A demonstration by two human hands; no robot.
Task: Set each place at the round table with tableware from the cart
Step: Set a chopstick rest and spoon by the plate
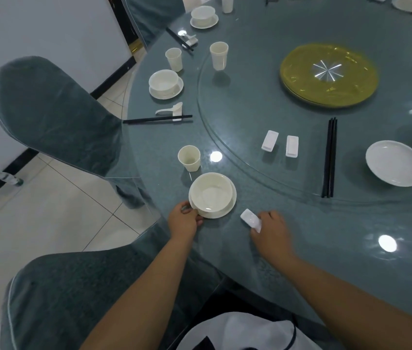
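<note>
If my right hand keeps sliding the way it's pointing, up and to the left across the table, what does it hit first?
Most likely the saucer under the nearest bowl. The right hand holds a small white chopstick rest that leads, so the rest would probably touch the saucer's rim first.

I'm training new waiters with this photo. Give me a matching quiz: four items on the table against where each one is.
Items:
1. chopstick rest
2. saucer
3. loose chopsticks
4. cup

Places:
A. on the glass turntable
B. under the bowl
C. in the right hand
D. just beyond the bowl

Pairs: 1-C, 2-B, 3-A, 4-D
</note>
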